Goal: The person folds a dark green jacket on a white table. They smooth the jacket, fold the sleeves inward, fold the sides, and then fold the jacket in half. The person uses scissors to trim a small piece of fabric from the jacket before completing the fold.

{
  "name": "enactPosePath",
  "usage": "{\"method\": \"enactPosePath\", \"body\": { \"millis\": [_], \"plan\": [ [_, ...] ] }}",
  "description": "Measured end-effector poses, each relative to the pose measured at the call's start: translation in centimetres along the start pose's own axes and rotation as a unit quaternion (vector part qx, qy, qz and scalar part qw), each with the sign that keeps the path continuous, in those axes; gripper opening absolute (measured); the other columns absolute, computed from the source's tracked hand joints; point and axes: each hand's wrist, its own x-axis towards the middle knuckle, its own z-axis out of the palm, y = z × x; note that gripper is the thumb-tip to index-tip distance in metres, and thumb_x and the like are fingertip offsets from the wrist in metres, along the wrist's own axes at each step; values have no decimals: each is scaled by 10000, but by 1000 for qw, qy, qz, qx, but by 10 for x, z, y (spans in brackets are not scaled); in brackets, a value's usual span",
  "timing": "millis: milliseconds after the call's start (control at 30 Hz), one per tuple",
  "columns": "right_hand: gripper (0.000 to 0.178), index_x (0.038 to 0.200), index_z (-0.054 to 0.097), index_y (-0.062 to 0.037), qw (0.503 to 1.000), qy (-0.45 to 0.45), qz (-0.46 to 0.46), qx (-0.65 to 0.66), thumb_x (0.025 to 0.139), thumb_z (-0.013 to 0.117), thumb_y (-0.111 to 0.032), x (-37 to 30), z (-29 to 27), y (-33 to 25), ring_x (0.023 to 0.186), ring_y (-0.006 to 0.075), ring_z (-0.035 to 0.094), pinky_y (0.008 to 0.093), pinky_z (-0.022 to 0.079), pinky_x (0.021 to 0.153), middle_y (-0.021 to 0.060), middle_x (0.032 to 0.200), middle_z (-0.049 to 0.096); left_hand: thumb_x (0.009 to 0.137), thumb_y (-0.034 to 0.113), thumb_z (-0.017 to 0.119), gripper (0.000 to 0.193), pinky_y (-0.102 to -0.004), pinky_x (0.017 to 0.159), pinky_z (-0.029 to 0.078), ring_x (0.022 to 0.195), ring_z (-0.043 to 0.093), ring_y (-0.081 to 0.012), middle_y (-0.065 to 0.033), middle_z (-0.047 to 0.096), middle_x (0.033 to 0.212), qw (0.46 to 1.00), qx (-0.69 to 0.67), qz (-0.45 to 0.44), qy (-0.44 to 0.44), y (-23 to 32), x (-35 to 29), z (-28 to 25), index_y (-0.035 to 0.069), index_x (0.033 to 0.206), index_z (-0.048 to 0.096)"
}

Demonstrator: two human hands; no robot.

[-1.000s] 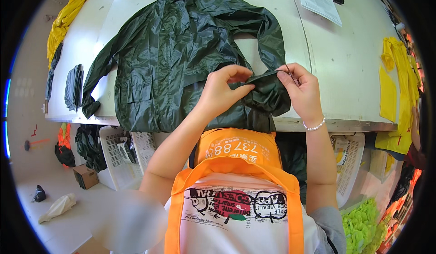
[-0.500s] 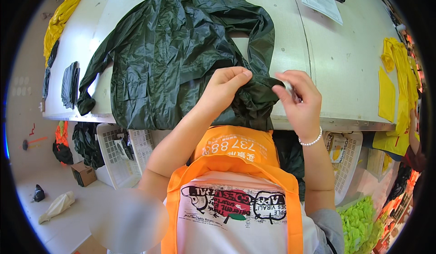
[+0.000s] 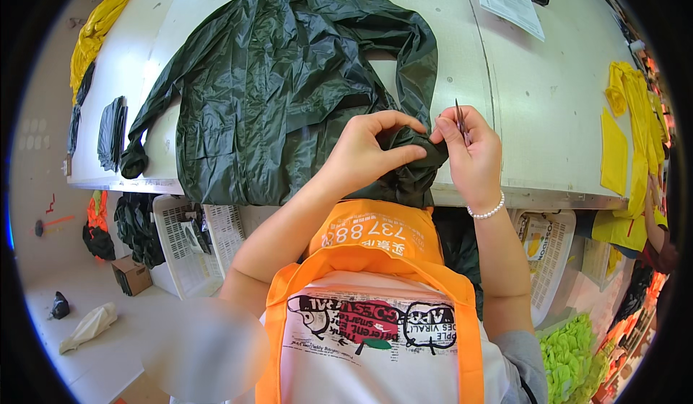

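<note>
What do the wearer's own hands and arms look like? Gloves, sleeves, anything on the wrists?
No gloves on the left hand or right hand. The left forearm and right forearm are uncovered. The right wrist has a bracelet of small, round, white, pearl-like beads; the left wrist has none. A grey sleeve covers the upper right arm; the left sleeve can't be made out.

The head-worn view looks steeply down from above and behind the left hand and right hand, fairly close, taking in the table beyond them and the apron on their near side, with straight edges bowing toward its rim.
</note>
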Motion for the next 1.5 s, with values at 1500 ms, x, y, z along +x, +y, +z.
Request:
{"method": "enactPosePath", "body": {
  "millis": [1500],
  "plan": [
    [189,869,574,-4,961,-96,-27,-259,825,674,-158,-13,-34,-21,668,226,613,285,497,603,106,812,591,752,63,697,162,-181,577,395,627,475,-23,12,625,722,995,77,-21,57,3,3,4,16,906,695]
  ]
}}
